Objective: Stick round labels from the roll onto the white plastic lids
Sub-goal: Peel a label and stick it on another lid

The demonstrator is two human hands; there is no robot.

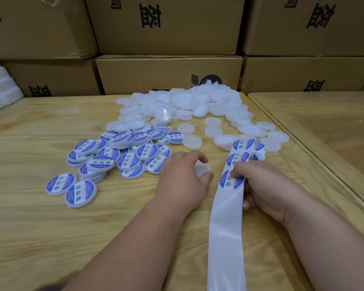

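Glossy backing strip (226,223) pinched in right hand (265,185); left hand (183,179) fingers grip 1 round white lid (202,168).

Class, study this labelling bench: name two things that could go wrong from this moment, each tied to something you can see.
1. The right hand pinches a label on the strip; peeled unevenly, it may crease or fold onto itself.
2. The left hand holds a bare lid mostly hidden under its fingers, so the label could land off-centre.
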